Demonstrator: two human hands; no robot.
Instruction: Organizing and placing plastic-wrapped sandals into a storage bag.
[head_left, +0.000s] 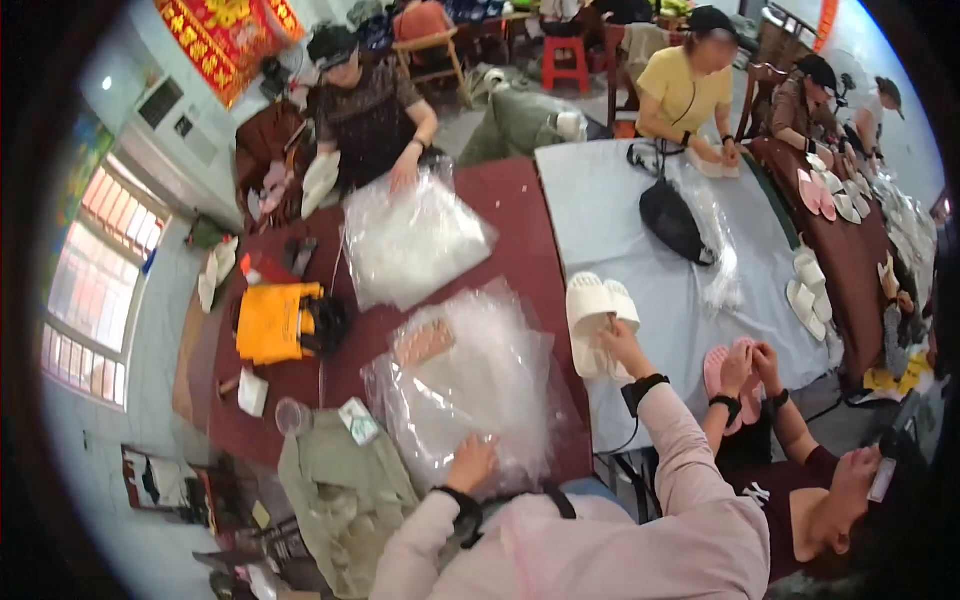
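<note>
The left hand (472,462) was laid flat and unclenched on the pile of clear plastic bags (470,375) at lower centre, near the dark red counter's (520,230) bottom edge. The white slippers (597,320) were grasped by the right hand (622,343) at the grey counter's (600,200) left edge, with bare surface above.

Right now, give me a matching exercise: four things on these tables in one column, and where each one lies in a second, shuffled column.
Things:
1. white slippers
2. plastic bags
3. yellow bag
4. black pouch

Places:
A. under the left hand, on the dark red table
B. middle of the grey table
C. at the right hand, on the grey table's near edge
D. far left of the dark red table

Pairs: 1-C, 2-A, 3-D, 4-B
</note>
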